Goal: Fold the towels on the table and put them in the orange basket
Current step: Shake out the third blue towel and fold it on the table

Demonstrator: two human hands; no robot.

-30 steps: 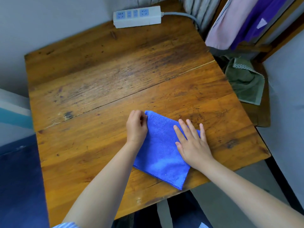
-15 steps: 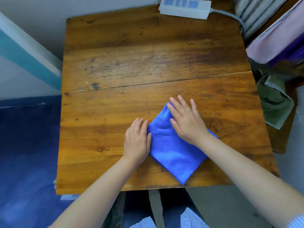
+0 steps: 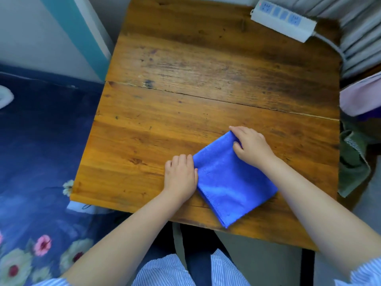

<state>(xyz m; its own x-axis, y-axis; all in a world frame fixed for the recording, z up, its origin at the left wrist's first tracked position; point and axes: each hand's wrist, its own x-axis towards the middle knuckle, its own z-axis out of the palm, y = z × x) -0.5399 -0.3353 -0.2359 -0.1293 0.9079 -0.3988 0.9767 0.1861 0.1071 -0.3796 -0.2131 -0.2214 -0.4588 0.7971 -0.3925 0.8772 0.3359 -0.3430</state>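
Folded blue towel (image 3: 231, 182) lay on table (image 3: 185, 79) nr front edge, L hand (image 3: 181, 176) gripped its left corner w/ curled fingers, R hand (image 3: 250, 144) pinched far corner, power strip (image 3: 283, 19) at rear.

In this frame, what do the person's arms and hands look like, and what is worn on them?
Both forearms are bare from wrist to near the elbow. The left hand and right hand wear no gloves, and no rings, watch or bracelets show. Short sleeves of blue-and-white fine-striped fabric appear at the bottom corners, matching the striped shirt at the lower edge. The nails on the fingers look short and unpainted.
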